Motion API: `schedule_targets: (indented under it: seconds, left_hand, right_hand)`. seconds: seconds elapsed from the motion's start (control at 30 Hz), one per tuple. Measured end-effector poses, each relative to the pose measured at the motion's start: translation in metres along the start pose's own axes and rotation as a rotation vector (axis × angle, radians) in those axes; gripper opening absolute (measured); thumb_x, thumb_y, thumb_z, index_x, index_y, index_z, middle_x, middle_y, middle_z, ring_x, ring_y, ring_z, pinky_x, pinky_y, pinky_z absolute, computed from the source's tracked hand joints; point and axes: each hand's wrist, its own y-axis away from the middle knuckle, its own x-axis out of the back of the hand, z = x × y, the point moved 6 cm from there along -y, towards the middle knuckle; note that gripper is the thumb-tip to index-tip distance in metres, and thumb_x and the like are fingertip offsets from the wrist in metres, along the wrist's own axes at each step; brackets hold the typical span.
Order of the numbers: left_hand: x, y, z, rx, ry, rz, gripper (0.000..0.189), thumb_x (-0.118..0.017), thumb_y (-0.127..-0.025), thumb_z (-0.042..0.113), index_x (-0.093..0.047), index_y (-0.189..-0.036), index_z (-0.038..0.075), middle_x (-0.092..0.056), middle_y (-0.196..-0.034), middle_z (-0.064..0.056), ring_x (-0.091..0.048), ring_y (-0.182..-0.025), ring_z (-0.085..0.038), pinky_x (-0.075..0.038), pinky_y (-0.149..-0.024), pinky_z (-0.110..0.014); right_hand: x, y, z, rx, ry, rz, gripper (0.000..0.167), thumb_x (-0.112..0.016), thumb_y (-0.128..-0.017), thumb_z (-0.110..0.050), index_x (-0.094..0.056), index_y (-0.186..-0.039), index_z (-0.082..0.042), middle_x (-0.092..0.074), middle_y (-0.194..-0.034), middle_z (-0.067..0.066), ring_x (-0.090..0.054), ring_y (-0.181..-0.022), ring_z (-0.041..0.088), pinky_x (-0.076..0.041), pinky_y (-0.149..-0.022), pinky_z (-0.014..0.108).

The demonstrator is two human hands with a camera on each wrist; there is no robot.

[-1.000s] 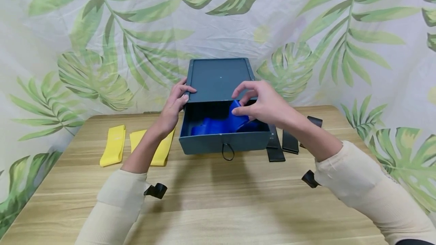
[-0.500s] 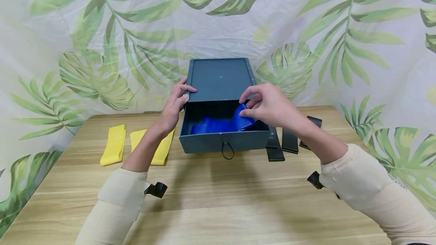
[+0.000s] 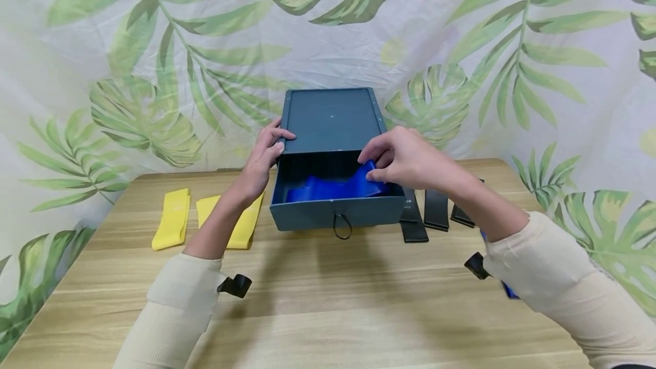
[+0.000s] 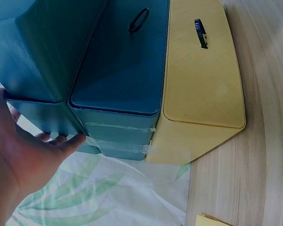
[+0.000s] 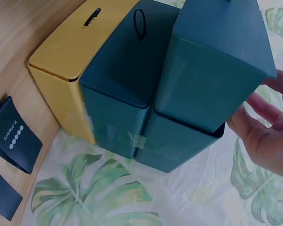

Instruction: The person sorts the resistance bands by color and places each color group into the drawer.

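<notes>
A blue resistance band (image 3: 366,181) lies in the pulled-out top drawer (image 3: 307,218) of a dark teal drawer box (image 3: 333,118). With thumb and fingertips, my right hand (image 3: 402,155) pinches the band's raised right end, inside the drawer's right side. More blue band (image 3: 312,189) stretches along the drawer floor to the left. My left hand (image 3: 260,158) rests against the box's left side, one finger lying over its top edge. In the left wrist view, the left fingers (image 4: 73,143) touch the side of the casing below the drawer.
Beneath the top unit are another teal drawer (image 4: 122,61) and a yellow drawer (image 4: 203,70). Yellow bands (image 3: 171,218) lie to the left, folded black bands (image 3: 437,209) to the right. A blue piece (image 3: 509,290) shows partly under the right sleeve.
My right hand has moved slightly right and down, and the band's raised end has lowered further into the drawer. My left hand has stayed in place.
</notes>
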Motion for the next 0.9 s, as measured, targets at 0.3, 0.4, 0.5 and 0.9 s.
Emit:
schedule_targets:
  seconds: [0.3, 0.4, 0.5, 0.9]
  left_hand:
    - [0.0, 0.001, -0.001, 0.003, -0.004, 0.005, 0.042, -0.035, -0.106, 0.026, -0.047, -0.131, -0.005, -0.007, -0.173, -0.011, -0.011, -0.158, -0.035, -0.013, -0.118, -0.072]
    - [-0.001, 0.002, 0.0, -0.001, -0.002, 0.004, 0.041, -0.035, -0.106, 0.025, -0.047, -0.131, -0.005, -0.007, -0.173, -0.011, -0.011, -0.158, -0.035, -0.014, -0.118, -0.071]
    - [-0.001, 0.002, 0.0, -0.003, 0.003, 0.004, 0.041, -0.034, -0.106, 0.024, -0.046, -0.131, -0.006, -0.007, -0.173, -0.01, -0.01, -0.159, -0.035, -0.013, -0.118, -0.071]
    - [-0.001, 0.002, -0.001, -0.005, -0.006, 0.007, 0.042, -0.034, -0.106, 0.025, -0.047, -0.132, -0.005, -0.008, -0.173, -0.01, -0.011, -0.158, -0.034, -0.014, -0.118, -0.072]
  right_hand:
    - [0.0, 0.0, 0.001, 0.027, 0.084, 0.008, 0.029, -0.08, -0.088, -0.002, -0.076, -0.117, -0.002, -0.075, -0.116, 0.011, -0.071, -0.108, 0.029, -0.057, -0.092, 0.045]
    - [0.001, 0.001, 0.0, 0.057, 0.091, 0.019, 0.03, -0.08, -0.087, 0.001, -0.075, -0.117, -0.001, -0.075, -0.114, 0.012, -0.071, -0.108, 0.029, -0.058, -0.09, 0.044]
    - [0.003, 0.004, -0.001, 0.094, 0.078, 0.027, 0.03, -0.078, -0.088, 0.003, -0.074, -0.117, 0.002, -0.075, -0.113, 0.015, -0.071, -0.106, 0.029, -0.059, -0.089, 0.043]
    - [0.036, 0.033, 0.027, 0.118, -0.016, 0.126, 0.024, -0.078, -0.091, -0.005, -0.074, -0.115, 0.0, -0.076, -0.107, 0.013, -0.072, -0.098, 0.024, -0.059, -0.088, 0.042]
